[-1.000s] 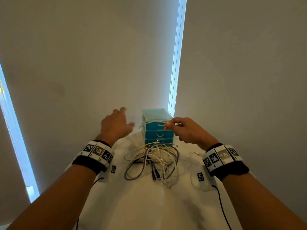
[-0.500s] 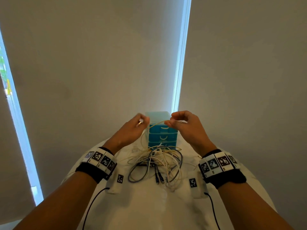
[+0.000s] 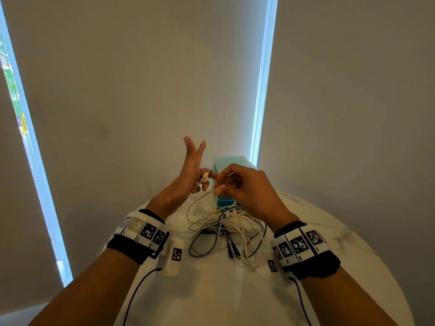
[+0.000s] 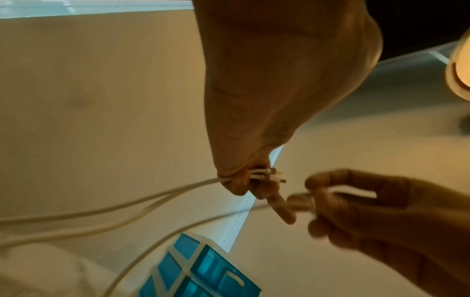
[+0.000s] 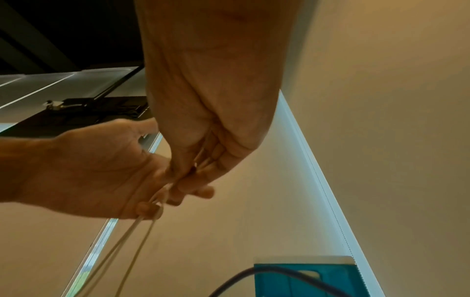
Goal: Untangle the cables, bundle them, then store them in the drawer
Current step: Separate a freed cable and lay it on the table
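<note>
Head view has the left hand point(image 3: 188, 175) pinching two white connector ends point(image 3: 205, 178), two fingers straight, while the right hand point(image 3: 242, 184) pinches the white cable point(image 3: 200, 201) rising from the tangle point(image 3: 226, 231) on the worktop point(image 3: 211, 290) by the teal drawer unit point(image 3: 226, 201). Yanking probably tightens knots or drags the pile.

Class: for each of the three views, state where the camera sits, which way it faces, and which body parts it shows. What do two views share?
Head: on the head, looking down at both forearms, the cable tangle and table.
Left wrist: along the left hand pinching white connectors.
Right wrist: along the right hand pinching a white cable.
Shared: both wrist views show the blue drawer unit.
</note>
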Demonstrator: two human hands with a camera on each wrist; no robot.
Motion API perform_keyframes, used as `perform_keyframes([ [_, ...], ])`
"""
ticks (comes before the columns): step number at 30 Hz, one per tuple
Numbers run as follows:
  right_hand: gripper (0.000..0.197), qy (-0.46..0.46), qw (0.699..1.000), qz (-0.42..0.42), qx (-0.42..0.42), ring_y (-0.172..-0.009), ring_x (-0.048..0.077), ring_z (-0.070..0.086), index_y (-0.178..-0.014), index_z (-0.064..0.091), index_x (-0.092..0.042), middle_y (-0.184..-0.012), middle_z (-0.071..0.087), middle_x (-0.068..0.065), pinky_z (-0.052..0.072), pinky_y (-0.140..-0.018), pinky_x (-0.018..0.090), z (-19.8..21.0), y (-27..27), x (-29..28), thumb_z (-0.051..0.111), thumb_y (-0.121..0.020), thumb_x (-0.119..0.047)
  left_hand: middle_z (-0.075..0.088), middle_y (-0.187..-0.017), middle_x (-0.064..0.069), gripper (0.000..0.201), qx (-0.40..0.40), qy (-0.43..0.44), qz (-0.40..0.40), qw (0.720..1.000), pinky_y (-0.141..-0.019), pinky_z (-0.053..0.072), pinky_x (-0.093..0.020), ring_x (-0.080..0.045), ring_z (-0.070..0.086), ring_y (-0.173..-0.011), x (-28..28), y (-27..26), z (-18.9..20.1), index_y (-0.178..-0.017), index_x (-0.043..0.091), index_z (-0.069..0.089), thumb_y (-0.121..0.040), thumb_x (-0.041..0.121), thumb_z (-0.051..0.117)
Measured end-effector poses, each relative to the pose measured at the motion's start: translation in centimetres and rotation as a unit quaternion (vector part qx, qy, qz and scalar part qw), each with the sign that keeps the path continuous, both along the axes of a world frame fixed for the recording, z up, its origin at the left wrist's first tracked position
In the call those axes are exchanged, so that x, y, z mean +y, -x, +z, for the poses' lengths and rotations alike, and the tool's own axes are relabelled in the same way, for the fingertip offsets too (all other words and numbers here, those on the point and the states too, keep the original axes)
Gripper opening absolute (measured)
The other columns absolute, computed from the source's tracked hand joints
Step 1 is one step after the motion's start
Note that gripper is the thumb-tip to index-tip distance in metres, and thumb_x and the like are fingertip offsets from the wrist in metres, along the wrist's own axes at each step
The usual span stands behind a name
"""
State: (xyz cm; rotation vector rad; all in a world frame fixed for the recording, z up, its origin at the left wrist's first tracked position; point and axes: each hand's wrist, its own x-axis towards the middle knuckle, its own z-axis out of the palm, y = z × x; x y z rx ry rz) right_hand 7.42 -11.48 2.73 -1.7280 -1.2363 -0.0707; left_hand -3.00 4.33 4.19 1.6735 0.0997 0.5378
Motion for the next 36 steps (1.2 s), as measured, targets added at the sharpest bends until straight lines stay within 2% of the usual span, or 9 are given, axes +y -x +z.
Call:
perform_keyframes([
  [2,0.038,-0.025,1.000,0.002,0.011,-0.086,-0.003,0.075,-0.116,0.067,-0.023,-0.108,0.072,-0.016,0.060,-0.077,0.014,0.1,0.4,0.3,0.090,-0.085,-0.022,0.066,-0.137,-0.016,0.099,0.003,-0.002,-0.016,1.000,-0.103,0.048,-0.044,-0.025,0.068,-0.117,-0.9,-0.1,0.1,-0.165,0.053,0.004,-0.074,0.090,-0.009],
  [3,0.044,-0.042,0.999,-0.005,0.016,-0.086,-0.001,0.076,-0.119,0.064,-0.025,-0.111,0.069,-0.015,0.063,-0.079,0.018,0.2,0.5,0.5,0.091,-0.085,-0.021,0.055,-0.154,-0.018,0.096,0.004,0.010,-0.031,0.999,-0.120,0.033,-0.055,-0.032,0.056,-0.139,-1.2,-0.1,0.1,-0.165,0.052,0.002,-0.077,0.088,-0.011],
  [6,0.053,-0.060,0.998,-0.021,0.018,-0.088,0.000,0.076,-0.127,0.059,-0.029,-0.117,0.063,-0.009,0.065,-0.081,0.022,0.3,0.1,0.5,0.091,-0.085,-0.022,0.042,-0.164,-0.019,0.112,0.023,0.053,-0.071,0.996,-0.127,0.003,-0.064,-0.036,0.031,-0.157,-1.4,-0.2,-0.4,-0.165,0.052,-0.001,-0.062,0.097,-0.002],
  [11,0.035,-0.010,0.997,-0.034,-0.072,-0.085,-0.013,0.068,-0.119,0.077,-0.022,-0.112,0.062,-0.010,0.054,-0.077,0.007,0.5,0.1,0.4,0.090,-0.086,-0.021,0.036,-0.168,-0.017,0.120,0.032,0.120,-0.086,0.989,-0.127,0.007,-0.065,-0.040,0.029,-0.158,-0.8,-0.1,-0.6,-0.167,0.048,0.004,-0.060,0.103,0.005],
  [15,0.028,0.035,0.982,-0.092,-0.159,-0.084,0.002,0.062,-0.109,0.082,-0.027,-0.100,0.060,-0.015,0.055,-0.086,0.023,0.6,0.2,0.9,0.091,-0.083,-0.031,0.028,-0.172,-0.013,0.099,0.032,0.122,-0.052,0.991,-0.126,0.005,-0.066,-0.035,0.021,-0.161,-1.1,-0.1,-0.2,-0.167,0.047,0.007,-0.081,0.091,-0.010],
  [22,0.023,0.027,0.966,-0.095,-0.239,-0.104,0.020,0.069,-0.108,0.081,-0.016,-0.121,0.069,0.002,0.060,-0.096,0.047,-0.1,0.0,2.0,0.084,-0.091,-0.030,0.041,-0.164,-0.013,0.094,0.022,0.101,-0.024,0.994,-0.127,0.004,-0.062,-0.032,0.023,-0.161,-1.2,0.3,0.0,-0.165,0.052,0.002,-0.080,0.091,-0.010],
  [27,0.018,0.000,0.972,-0.074,-0.223,-0.097,0.016,0.070,-0.110,0.079,-0.016,-0.108,0.073,-0.001,0.060,-0.095,0.039,-1.0,1.1,3.0,0.078,-0.097,-0.029,0.028,-0.173,-0.006,0.089,0.009,0.103,-0.018,0.995,-0.128,0.005,-0.056,-0.023,0.027,-0.159,-1.0,0.5,-0.8,-0.164,0.054,0.000,-0.084,0.090,-0.010],
  [32,0.019,0.118,0.978,-0.074,-0.156,-0.099,0.020,0.066,-0.111,0.075,-0.018,-0.106,0.069,0.002,0.058,-0.092,0.042,-3.7,-0.2,3.7,0.082,-0.093,-0.020,0.005,-0.177,-0.011,0.105,0.037,0.271,-0.095,0.957,-0.114,0.047,-0.052,-0.041,0.057,-0.139,1.0,2.7,-4.3,-0.164,0.054,-0.002,-0.073,0.104,0.015],
  [36,0.011,0.132,0.978,-0.061,-0.147,-0.096,0.017,0.067,-0.105,0.081,-0.019,-0.104,0.070,0.000,0.057,-0.092,0.035,-5.1,-0.5,4.9,0.082,-0.094,-0.017,0.018,-0.175,-0.011,0.091,0.042,0.286,-0.110,0.951,-0.112,0.052,-0.046,-0.033,0.060,-0.138,1.5,2.4,-6.2,-0.163,0.056,0.003,-0.085,0.095,0.028],
])
